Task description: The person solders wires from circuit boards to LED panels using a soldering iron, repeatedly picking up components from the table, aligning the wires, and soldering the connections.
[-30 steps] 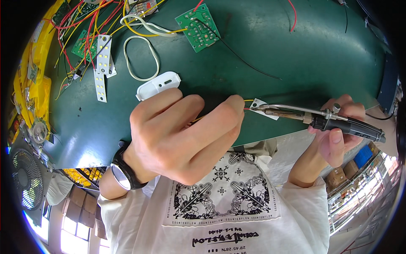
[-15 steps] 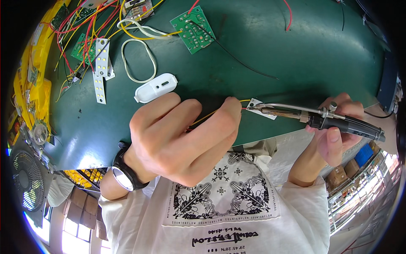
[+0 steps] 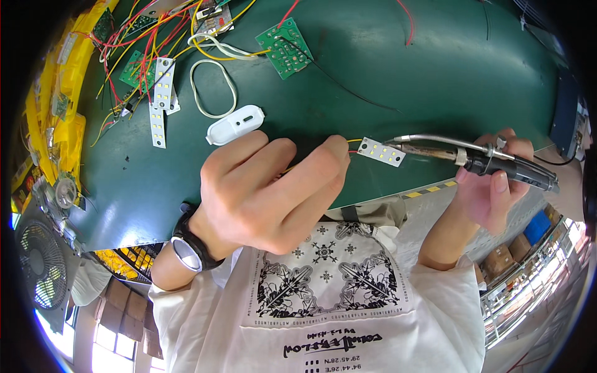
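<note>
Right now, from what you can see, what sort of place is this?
Probably an electronics assembly workshop: the right hand holds a black-handled soldering iron with a metal tip, a square green circuit board lies on the dark green tabletop, and brown cardboard boxes stand in the background.

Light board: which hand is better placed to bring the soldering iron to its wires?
Probably the right hand: it grips the soldering iron, tip near the light board; the left hand appears to hold its wires.

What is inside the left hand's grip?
A yellow wire and a red wire extend from the left hand to a white LED board. Whatever the curled fingers cover inside cannot be seen.
</note>
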